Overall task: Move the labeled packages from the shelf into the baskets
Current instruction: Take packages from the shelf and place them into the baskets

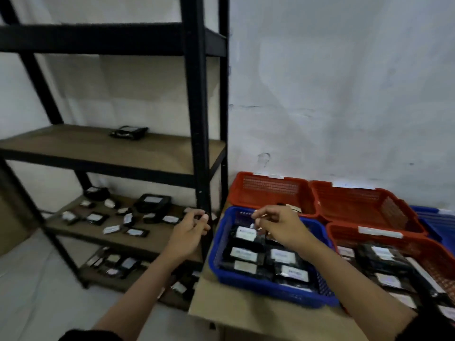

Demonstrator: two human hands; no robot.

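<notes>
Forearms: both reach forward from the bottom edge, dark sleeves at the elbows.
Left hand [189,231]: held in front of the black upright of the shelf unit [200,134], fingers curled loosely inward with the thumb near the fingertips; blur hides whether anything is pinched there.
Right hand [280,227]: over the far end of the blue basket [248,286], fingers bent and drawn toward the thumb; something small and pale shows at the fingertips, but I cannot tell if it is held.
Packages in blue basket [264,258]: several dark flat packs with white labels, lying close together and overlapping, filling the basket floor.
Packages on shelf [118,221]: many small dark labelled packs scattered on the lower middle board, apart from one another; a larger dark box sits toward the back.
Lowest board: more labelled packs, crowded.
Upper board: a single dark pack [128,132] near the back.
Near red basket [364,228]: right of the blue one, holding labelled packs.
Far red baskets [268,188]: two side by side against the wall; the contents are hard to make out.
Second blue basket [435,220]: at the right edge, partly hidden.
Support: baskets rest on a brown cardboard surface [241,313] just beside the shelf unit.
</notes>
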